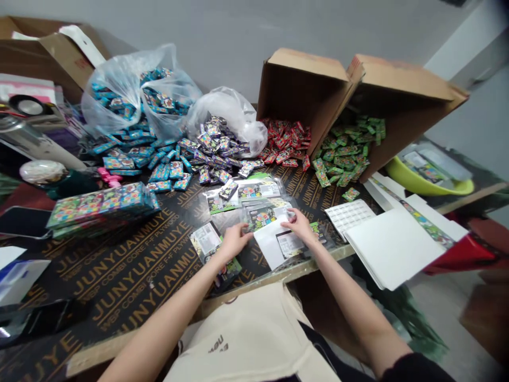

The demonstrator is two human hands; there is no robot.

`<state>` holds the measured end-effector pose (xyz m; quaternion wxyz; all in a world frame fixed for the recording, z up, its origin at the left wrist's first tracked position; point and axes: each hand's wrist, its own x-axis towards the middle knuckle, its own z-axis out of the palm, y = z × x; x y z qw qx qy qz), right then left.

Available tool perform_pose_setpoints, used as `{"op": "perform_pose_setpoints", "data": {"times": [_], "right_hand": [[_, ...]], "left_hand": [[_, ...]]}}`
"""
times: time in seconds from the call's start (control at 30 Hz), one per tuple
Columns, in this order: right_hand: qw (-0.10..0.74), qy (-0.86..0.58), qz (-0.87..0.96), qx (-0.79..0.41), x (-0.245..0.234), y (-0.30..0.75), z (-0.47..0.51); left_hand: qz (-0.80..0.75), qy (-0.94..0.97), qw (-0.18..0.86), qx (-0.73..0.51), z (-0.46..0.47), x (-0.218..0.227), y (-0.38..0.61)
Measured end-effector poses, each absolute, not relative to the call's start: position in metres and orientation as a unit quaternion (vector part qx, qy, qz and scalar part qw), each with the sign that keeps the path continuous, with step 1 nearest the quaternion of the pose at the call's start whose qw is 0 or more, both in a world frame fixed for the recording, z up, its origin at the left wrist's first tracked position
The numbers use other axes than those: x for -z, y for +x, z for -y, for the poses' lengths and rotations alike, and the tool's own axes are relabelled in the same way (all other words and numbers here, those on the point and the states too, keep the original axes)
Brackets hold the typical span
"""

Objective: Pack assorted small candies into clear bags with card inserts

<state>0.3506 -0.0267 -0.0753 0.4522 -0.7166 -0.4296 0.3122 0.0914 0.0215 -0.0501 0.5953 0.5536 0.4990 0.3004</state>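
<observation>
My left hand point(234, 241) and my right hand point(300, 225) both pinch a clear plastic sleeve with a printed card point(264, 216) inside, held low over the black plywood tabletop point(131, 265). A white sheet point(270, 244) lies under my right hand. More bagged cards point(254, 191) are stacked just beyond, and one packet point(207, 241) lies beside my left wrist. Small wrapped packets lie in heaps at the back: blue point(131, 154), purple point(214, 154), red point(288, 140), green point(348, 151).
Two tipped cardboard boxes point(302, 85) point(401, 95) spill the red and green packets. Plastic bags point(135, 90) hold blue ones. A bundle of colourful packs point(103, 207) sits left. White sheets point(392, 246) overhang the right edge near a yellow-green bowl point(421, 183). A phone point(22, 223) lies far left.
</observation>
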Motion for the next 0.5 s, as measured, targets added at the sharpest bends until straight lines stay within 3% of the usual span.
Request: {"op": "perform_pose_setpoints", "data": {"times": [0.23,0.5], "right_hand": [[0.576,-0.584,0.428,-0.381,0.038,0.329,0.04],[0.557,-0.506,0.495,-0.434,0.002,0.302,0.052]], "left_hand": [[-0.478,0.434,0.707,-0.288,-0.004,0.062,0.111],[-0.444,0.322,0.736,-0.397,-0.015,0.02,0.093]]}}
